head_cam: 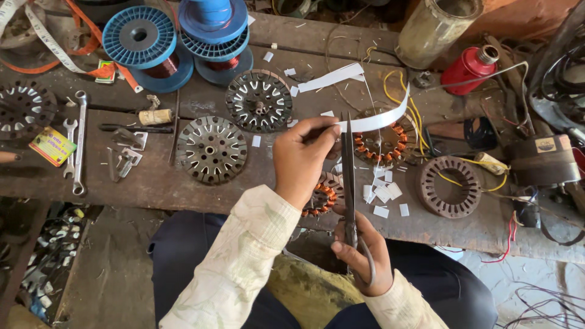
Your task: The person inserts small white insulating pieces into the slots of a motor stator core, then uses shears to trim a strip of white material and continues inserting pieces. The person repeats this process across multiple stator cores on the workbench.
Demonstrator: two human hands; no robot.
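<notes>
Head view, looking down over a cluttered wooden table (152,183). Left hand (301,155) closed in a pinch on one end of a white paper strip (378,119), thumb and fingers pressed together at the strip's near end, the rest of it curving up and away to the right above the table. Right hand (362,259) lower, close to the body, fingers through the handles of long dark scissors (348,176) and wrapped around them. Scissor blades pointing straight up the picture, nearly together, crossing the paper strip just right of the left fingertips. Strip thus held between the two hands, touching the left fingers and meeting the blades. Small white paper offcuts (382,195) scattered on the table just right of the scissors. Half-wound motor core (322,196) with orange copper coils beneath the left wrist, another wound core (390,143) behind the strip. Two bare slotted metal discs (211,149) left of the left hand. Blue wire spools (140,38) at the far edge, spanners (78,143) far left, red can (469,68) far right, rusty ring-shaped core (449,186) right of the offcuts.
</notes>
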